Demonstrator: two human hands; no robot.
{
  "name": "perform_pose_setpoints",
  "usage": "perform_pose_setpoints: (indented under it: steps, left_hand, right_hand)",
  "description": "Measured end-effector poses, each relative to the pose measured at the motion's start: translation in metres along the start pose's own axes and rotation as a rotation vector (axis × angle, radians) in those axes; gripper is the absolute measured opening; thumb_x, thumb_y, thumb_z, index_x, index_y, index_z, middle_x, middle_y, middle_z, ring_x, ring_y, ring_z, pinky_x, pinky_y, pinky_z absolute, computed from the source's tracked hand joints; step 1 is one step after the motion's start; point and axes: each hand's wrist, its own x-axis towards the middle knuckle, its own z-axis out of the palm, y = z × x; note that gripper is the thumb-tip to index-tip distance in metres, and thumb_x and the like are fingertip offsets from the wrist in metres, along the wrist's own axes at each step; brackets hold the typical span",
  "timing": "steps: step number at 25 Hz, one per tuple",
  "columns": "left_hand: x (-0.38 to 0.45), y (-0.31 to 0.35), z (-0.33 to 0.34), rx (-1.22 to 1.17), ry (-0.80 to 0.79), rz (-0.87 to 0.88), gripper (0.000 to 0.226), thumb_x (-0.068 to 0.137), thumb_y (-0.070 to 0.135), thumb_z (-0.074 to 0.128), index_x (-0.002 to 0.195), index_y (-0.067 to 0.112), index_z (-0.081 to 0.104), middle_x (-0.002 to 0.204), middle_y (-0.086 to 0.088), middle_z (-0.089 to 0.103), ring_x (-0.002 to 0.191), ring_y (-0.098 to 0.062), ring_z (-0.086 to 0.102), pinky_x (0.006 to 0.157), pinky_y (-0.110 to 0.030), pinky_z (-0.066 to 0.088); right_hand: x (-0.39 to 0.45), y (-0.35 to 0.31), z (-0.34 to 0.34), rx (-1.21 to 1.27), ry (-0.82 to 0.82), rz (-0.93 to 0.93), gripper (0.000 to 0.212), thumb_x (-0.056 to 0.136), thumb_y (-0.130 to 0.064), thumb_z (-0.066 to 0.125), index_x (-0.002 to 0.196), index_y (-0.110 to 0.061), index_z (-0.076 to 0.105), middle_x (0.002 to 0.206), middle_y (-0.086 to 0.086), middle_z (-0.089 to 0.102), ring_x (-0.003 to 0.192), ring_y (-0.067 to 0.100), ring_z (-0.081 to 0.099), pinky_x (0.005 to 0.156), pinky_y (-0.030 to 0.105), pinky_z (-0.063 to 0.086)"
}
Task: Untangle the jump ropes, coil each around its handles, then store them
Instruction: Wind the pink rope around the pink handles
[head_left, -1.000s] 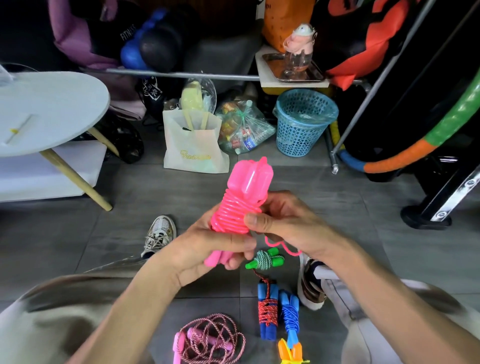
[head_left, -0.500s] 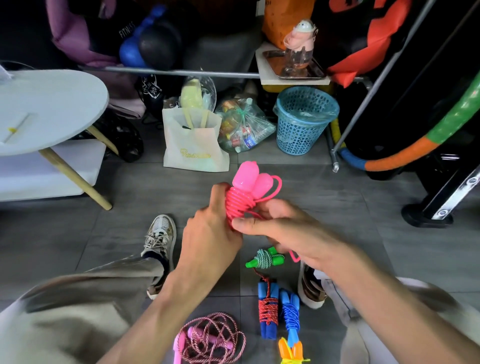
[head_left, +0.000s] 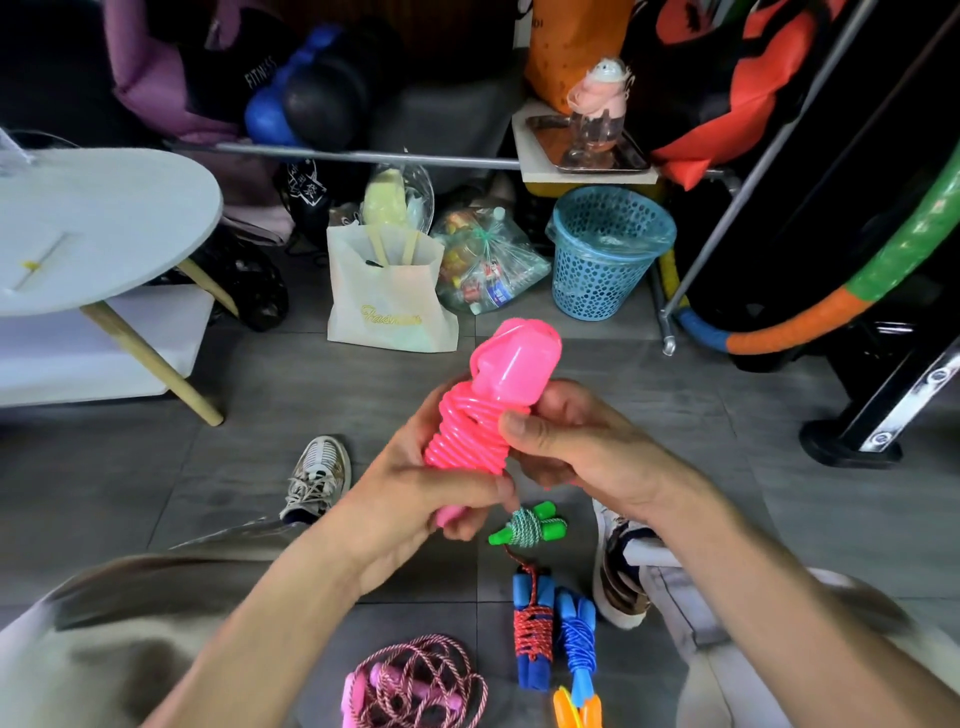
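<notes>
2 hands hold the pink jump rope (head_left: 480, 415) up above the floor (head_left: 156, 467). The left hand (head_left: 415, 493) has its fingers curled around the low end of the pink handles. The right hand (head_left: 576, 447) pinches the coiled part with its thumb on top. The rope is wound tight around its handles. On the floor below lie a green rope bundle (head_left: 527, 527), a red and blue bundle (head_left: 532, 629), a blue bundle (head_left: 576, 639) and a loose pink and white rope (head_left: 415, 680).
</notes>
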Motion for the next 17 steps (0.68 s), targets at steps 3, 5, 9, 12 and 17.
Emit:
perform_pose_setpoints:
  steps: [3,5,9,12,17]
  left_hand:
    - [0.004,-0.001,-0.002,0.305,0.203,0.1,0.039,0.062,-0.004,0.07,0.095,0.01,0.055,0.06,-0.011,0.058,0.038,-0.02,0.044,0.041,-0.023,0.035]
    - [0.008,-0.004,-0.001,0.536,0.393,0.205,0.039,0.068,-0.004,0.07,0.095,0.017,0.053,0.058,0.002,0.06,0.042,-0.017,0.053,0.043,-0.025,0.042]
    - [0.01,-0.018,0.012,0.905,0.551,0.366,0.053,0.075,0.005,0.066,0.117,0.028,0.041,0.076,0.006,0.065,0.065,-0.026,0.065,0.058,-0.039,0.051]
    - [0.006,-0.014,0.013,1.121,0.465,0.453,0.066,0.08,0.014,0.067,0.13,0.03,0.029,0.086,0.006,0.065,0.067,-0.026,0.067,0.062,-0.037,0.051]
    - [-0.006,0.012,0.006,0.147,-0.103,0.079,0.05,0.071,-0.002,0.074,0.112,0.02,0.057,0.087,-0.007,0.068,0.063,-0.018,0.065,0.056,-0.026,0.052]
  right_hand:
    - [0.002,-0.003,0.007,-0.116,0.174,-0.007,0.011,0.092,-0.028,0.063,0.086,-0.023,0.071,0.055,-0.013,0.054,0.047,-0.002,0.043,0.046,0.011,0.03]
    - [0.004,0.004,0.01,-0.291,0.336,-0.04,0.018,0.091,-0.029,0.063,0.079,-0.02,0.071,0.055,-0.012,0.055,0.05,-0.003,0.044,0.05,0.012,0.032]
    - [0.005,0.008,0.011,-0.097,0.389,0.094,0.027,0.088,-0.035,0.067,0.067,-0.018,0.062,0.061,-0.001,0.051,0.04,0.0,0.034,0.038,0.012,0.025]
    - [0.005,0.005,0.008,-0.037,0.394,0.018,0.033,0.078,-0.046,0.07,0.067,-0.015,0.061,0.054,-0.003,0.044,0.038,0.002,0.03,0.037,0.014,0.022]
    - [-0.003,0.001,0.001,-0.083,0.104,-0.035,0.058,0.073,-0.059,0.072,0.079,-0.003,0.065,0.062,0.011,0.051,0.048,0.007,0.043,0.044,0.016,0.029]
